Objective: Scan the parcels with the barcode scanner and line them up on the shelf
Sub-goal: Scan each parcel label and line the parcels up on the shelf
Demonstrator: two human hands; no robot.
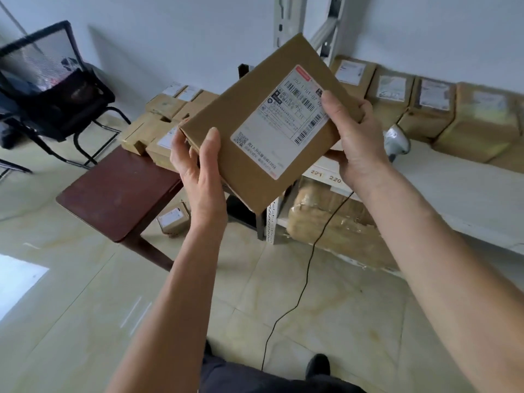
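— Head view, centre of the frame?
— Flat cardboard parcel (255, 120), tilted, label (279, 120) up, held in the air by both hands.
— Left hand (195, 157)?
— Clamped on the parcel's lower-left edge, thumb on top, fingers underneath.
— Right hand (357, 137)?
— Clamped on the right edge, thumb pressed on the label's corner.
— Barcode scanner (397, 140)?
— Right of centre, just behind the right hand, lying on the white shelf (453, 194); black cable (306, 282) trailing down to the floor.
— Upper right?
— Row of parcels (425, 106) lined up along the shelf's back, labels facing out.
— Left of centre?
— More boxes (158, 123) piled on a dark red table (113, 194); small box (173, 219) on the floor beneath.
— Upper left?
— Black chair (51, 89).
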